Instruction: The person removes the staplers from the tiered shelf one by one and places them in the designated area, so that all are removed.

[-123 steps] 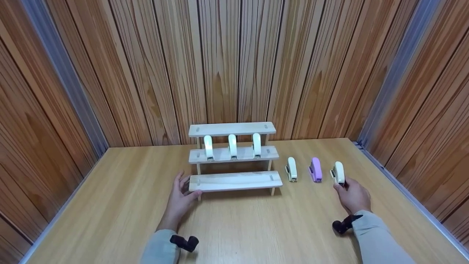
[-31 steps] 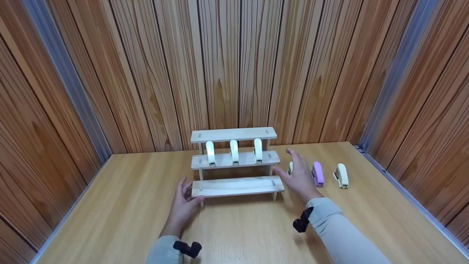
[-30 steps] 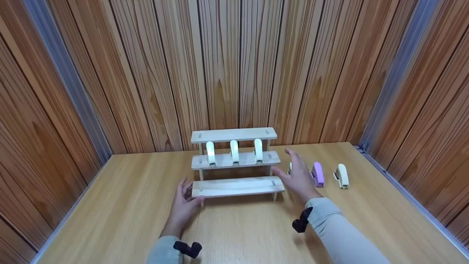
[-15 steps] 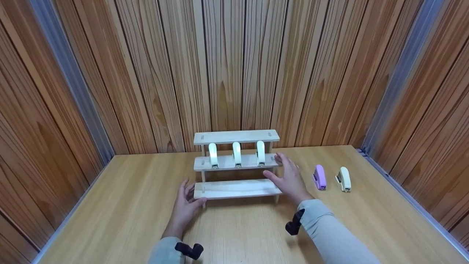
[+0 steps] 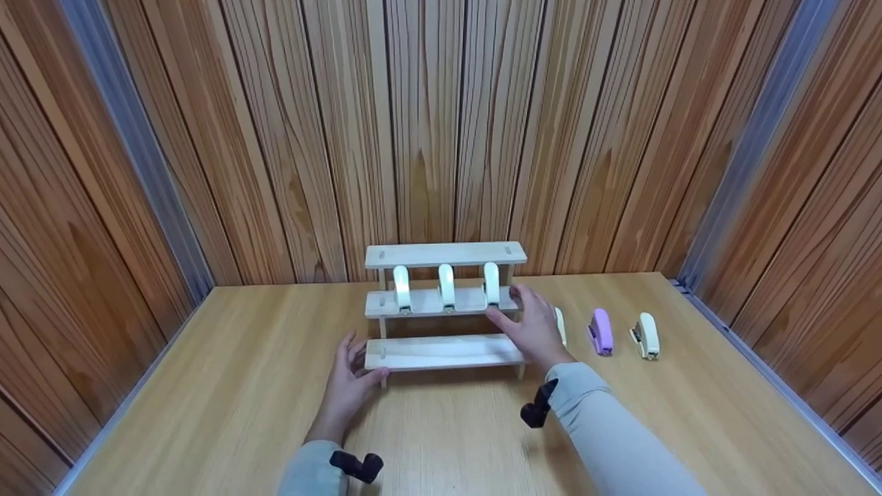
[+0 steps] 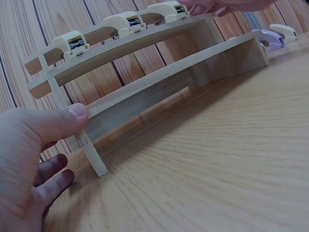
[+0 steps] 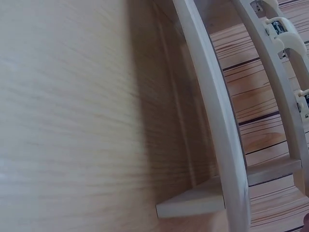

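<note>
A three-tier wooden display rack (image 5: 441, 353) stands on the table. Three pale staplers (image 5: 401, 288), (image 5: 446, 288), (image 5: 491, 284) sit in a row on its middle shelf. My left hand (image 5: 348, 389) holds the left end of the bottom shelf; in the left wrist view its thumb (image 6: 72, 116) presses the shelf's end beside the leg. My right hand (image 5: 534, 334) is at the right end of the middle shelf, thumb and fingers spread close to the rightmost stapler. Its fingers are largely out of the right wrist view.
To the right of the rack, a purple stapler (image 5: 601, 332) and a cream stapler (image 5: 645, 335) stand on the table (image 5: 441, 434). Another pale stapler (image 5: 560, 325) is partly hidden behind my right hand. Wood-panelled walls (image 5: 441, 124) enclose the back and sides.
My right hand released the cream stapler at the far right and moved left to the middle shelf's right end. The left hand stays at the rack; the head view shifted slightly.
</note>
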The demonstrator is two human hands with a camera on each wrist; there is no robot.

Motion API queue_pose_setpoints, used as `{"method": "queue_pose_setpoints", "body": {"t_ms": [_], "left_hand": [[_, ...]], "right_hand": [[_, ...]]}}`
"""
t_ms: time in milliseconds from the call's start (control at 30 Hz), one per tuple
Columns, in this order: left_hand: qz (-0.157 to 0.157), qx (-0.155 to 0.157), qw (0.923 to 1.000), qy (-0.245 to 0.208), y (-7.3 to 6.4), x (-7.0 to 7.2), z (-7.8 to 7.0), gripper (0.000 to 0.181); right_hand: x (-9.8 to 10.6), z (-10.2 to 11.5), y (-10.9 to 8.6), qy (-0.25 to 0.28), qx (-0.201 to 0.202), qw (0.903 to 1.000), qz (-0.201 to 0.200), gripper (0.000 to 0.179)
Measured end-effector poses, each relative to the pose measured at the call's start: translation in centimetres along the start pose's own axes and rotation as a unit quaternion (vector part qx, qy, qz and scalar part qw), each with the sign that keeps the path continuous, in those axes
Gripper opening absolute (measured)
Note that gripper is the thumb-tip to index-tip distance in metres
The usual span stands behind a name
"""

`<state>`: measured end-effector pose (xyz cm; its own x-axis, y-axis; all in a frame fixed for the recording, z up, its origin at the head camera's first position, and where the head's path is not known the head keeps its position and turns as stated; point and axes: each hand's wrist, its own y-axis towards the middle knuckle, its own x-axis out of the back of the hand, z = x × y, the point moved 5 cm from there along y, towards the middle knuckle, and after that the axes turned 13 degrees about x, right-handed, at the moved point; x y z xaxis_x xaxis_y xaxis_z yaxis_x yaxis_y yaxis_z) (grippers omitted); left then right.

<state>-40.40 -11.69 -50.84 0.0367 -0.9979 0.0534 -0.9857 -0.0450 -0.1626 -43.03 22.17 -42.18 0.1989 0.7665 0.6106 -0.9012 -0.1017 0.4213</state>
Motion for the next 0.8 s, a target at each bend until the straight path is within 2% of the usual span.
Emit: {"method": "queue_pose_setpoints", "body": {"t_ms": [300, 433, 800], "left_hand": [[-0.01, -0.004, 0.9999, 0.0, 0.2, 0.0, -0.1, 0.101], [-0.014, 0.002, 0.9999, 0.004, 0.0, 0.0, 0.2, 0.1], [-0.012, 0.006, 0.9999, -0.001, 0.1, 0.0, 0.0, 0.102]], "right_hand": [[-1.0, 0.3, 0.4, -0.033, -0.026, 0.9991, -0.007, 0.09], [-1.5, 0.3, 0.3, -0.027, -0.043, 0.9987, -0.008, 0.09], [-1.7, 0.5, 0.9, -0.011, -0.035, 0.9988, -0.033, 0.069]]}}
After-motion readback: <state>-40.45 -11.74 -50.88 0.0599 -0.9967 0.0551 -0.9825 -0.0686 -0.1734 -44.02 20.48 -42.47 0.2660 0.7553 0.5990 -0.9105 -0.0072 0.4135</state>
